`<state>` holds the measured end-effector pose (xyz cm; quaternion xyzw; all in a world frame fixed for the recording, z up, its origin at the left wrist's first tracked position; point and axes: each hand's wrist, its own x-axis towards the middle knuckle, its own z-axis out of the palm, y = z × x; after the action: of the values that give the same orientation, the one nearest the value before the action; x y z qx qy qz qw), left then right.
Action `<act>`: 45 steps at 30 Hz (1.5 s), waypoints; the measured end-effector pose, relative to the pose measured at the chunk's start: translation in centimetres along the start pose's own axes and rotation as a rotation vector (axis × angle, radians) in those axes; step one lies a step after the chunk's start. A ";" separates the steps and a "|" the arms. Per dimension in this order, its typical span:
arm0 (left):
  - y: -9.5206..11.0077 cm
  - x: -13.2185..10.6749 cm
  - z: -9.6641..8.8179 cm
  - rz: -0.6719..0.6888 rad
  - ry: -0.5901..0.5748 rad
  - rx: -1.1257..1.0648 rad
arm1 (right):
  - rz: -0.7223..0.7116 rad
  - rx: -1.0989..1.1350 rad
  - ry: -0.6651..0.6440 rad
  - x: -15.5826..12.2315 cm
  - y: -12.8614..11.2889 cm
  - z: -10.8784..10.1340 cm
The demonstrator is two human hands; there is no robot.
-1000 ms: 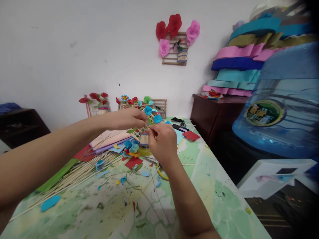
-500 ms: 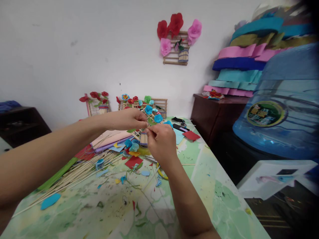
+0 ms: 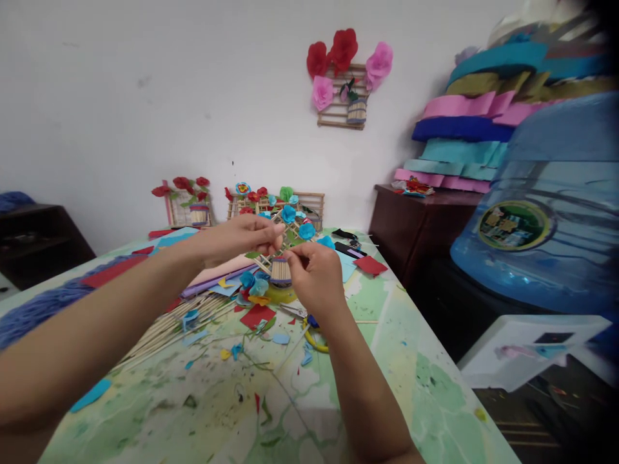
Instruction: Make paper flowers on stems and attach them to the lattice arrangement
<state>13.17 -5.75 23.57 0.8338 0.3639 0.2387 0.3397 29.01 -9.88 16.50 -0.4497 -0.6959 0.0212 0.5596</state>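
My left hand (image 3: 249,237) is raised over the table's middle, thumb and fingers pinched together; whatever is between them is too small to make out. Close to its right, my right hand (image 3: 316,276) is also closed in a pinch, its fingertips beside a small stick basket (image 3: 280,270) with purple edges. Whether they touch the basket I cannot tell. Behind both hands leans a stick lattice (image 3: 278,233), partly hidden, with blue paper flowers (image 3: 306,232) on it. Below the hands lie more blue paper flowers (image 3: 247,280) and a pair of scissors (image 3: 316,341) with yellow handles, partly covered by my right wrist.
Thin sticks (image 3: 167,330), purple yarn (image 3: 43,303) and red paper (image 3: 370,265) lie on the patterned table (image 3: 203,419). Finished flower lattices (image 3: 188,200) stand by the wall. A large water bottle (image 3: 541,206) and a dark cabinet (image 3: 406,222) are at right.
My hands have drawn slightly apart, the left moving a little left and the right slightly lower. My left forearm has shifted down, uncovering the purple yarn.
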 end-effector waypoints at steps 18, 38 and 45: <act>-6.4 -2.2 2.2 0.026 0.326 -0.310 | -0.016 -0.095 -0.119 -0.1 -0.1 2.1; -4.2 -6.2 2.2 0.161 0.526 -0.137 | -0.327 -0.126 0.015 -2.2 -4.0 0.6; -4.9 -5.4 2.1 0.131 0.385 -0.185 | -0.351 -0.190 -0.020 -2.0 -3.6 0.6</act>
<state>9.03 -8.30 17.75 0.7599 0.3437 0.4473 0.3230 26.27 -13.07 16.67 -0.3719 -0.7681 -0.1378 0.5028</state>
